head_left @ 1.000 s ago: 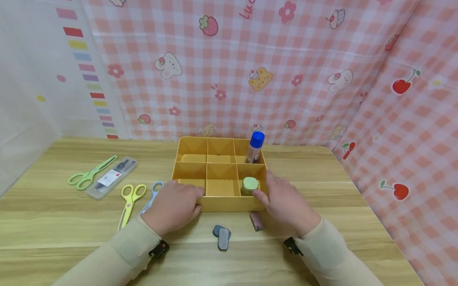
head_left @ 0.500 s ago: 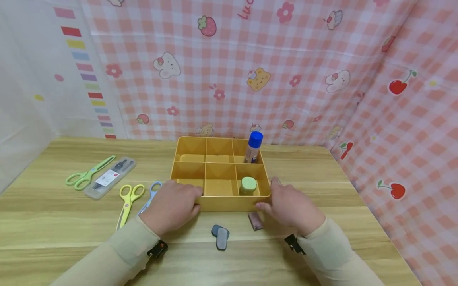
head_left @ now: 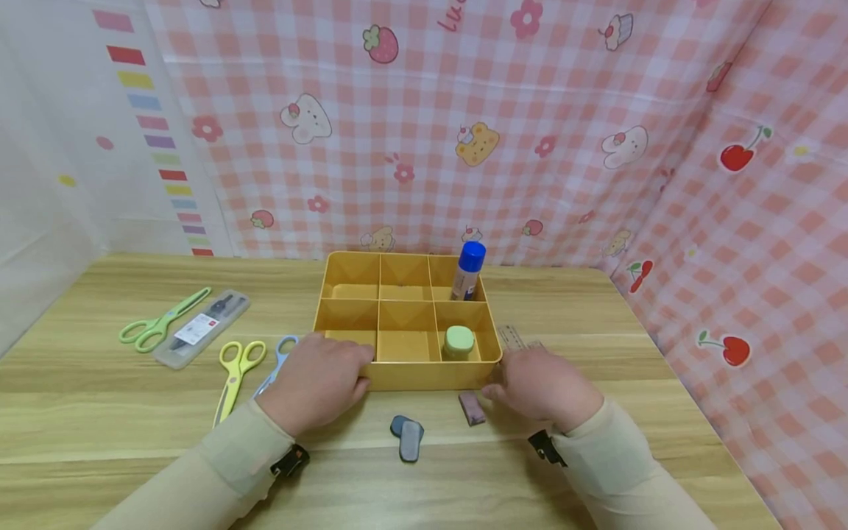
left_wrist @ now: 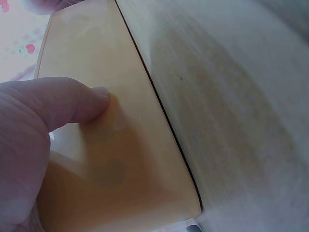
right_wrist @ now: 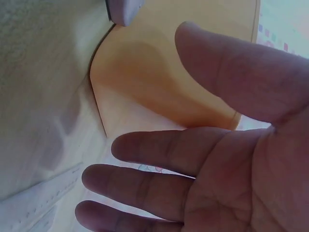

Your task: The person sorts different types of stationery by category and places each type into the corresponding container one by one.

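Observation:
My left hand grips the front wall of a yellow six-compartment organizer box, left of its middle. Its thumb lies on the outer face in the left wrist view; the fingertips reach inside the rim. At the front right corner is my right hand. Its fingers are straight and spread in the right wrist view, with nothing held. A clear ruler lies just beyond it, partly hidden. Inside the box stand a glue stick with a blue cap and a small green-lidded container.
A mauve eraser-like block and two overlapping grey rounded pieces lie before the box. To the left are yellow scissors, blue scissors, green scissors and a clear compass case. A checked curtain hangs behind.
My right hand has left the box's right wall and moved slightly right and down, uncovering part of the ruler. The left hand keeps its grip; the view has shifted a little.

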{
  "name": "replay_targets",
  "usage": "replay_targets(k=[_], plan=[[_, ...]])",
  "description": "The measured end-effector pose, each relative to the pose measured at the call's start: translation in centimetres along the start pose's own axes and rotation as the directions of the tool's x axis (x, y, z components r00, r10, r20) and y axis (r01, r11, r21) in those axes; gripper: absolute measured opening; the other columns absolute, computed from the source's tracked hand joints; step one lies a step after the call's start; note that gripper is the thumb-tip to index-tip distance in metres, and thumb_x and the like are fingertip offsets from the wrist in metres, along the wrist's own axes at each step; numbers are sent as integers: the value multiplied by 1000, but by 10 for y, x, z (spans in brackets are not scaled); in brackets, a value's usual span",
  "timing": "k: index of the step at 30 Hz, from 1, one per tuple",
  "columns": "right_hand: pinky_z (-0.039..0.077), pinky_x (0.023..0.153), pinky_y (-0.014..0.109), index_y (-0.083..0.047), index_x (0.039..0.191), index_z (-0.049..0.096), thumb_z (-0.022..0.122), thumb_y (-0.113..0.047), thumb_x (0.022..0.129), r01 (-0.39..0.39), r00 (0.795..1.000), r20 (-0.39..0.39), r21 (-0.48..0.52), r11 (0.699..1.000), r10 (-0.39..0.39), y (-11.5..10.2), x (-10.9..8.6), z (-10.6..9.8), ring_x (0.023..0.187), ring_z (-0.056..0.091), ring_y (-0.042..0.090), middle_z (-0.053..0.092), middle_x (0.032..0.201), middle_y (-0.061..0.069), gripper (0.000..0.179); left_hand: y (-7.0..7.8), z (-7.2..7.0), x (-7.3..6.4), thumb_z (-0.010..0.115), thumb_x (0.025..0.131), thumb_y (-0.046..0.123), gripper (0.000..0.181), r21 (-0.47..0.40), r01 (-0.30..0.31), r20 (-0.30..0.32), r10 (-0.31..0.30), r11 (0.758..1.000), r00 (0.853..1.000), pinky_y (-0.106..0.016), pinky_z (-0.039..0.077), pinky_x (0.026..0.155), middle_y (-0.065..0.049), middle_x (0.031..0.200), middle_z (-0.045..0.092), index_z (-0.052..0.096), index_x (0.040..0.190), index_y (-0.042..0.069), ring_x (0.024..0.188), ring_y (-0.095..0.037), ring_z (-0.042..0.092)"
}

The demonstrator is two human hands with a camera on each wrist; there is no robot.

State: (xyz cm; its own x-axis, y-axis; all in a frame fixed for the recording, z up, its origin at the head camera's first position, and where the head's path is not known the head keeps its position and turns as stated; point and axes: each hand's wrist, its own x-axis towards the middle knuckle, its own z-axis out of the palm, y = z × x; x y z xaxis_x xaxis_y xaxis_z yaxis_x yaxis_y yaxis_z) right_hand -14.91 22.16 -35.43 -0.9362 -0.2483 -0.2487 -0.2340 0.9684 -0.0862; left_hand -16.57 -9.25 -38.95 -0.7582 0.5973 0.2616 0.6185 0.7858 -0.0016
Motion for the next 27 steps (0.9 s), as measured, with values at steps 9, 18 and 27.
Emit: replay_targets(k=[9,18,27], plan=[[57,90,52,1,115,70,74,-41,95,-38,998,43,7,999,38,0,6,6,91,68,25,75,104,15,47,0,-2,0,76,87,27,25,-2,0,0,0,1000,1000,-33,38,59,10,62,56,56,75,22,57,-8,54],[57,92,52,1,126,67,75,-42,95,-36,997,61,1,999,36,1,7,5,92,67,24,75,110,16,54,1,-2,0,77,87,27,24,-1,-2,-5,2,1000,1000,-34,39,59,9,62,56,57,75,21,57,-9,54],[57,91,51,-3,115,73,76,-38,94,-20,997,72,13,1000,19,0,7,7,86,65,21,75,105,11,41,0,-1,0,76,86,27,25,6,-15,-23,15,1000,1000,-34,39,58,10,61,54,56,74,21,55,-9,52]])
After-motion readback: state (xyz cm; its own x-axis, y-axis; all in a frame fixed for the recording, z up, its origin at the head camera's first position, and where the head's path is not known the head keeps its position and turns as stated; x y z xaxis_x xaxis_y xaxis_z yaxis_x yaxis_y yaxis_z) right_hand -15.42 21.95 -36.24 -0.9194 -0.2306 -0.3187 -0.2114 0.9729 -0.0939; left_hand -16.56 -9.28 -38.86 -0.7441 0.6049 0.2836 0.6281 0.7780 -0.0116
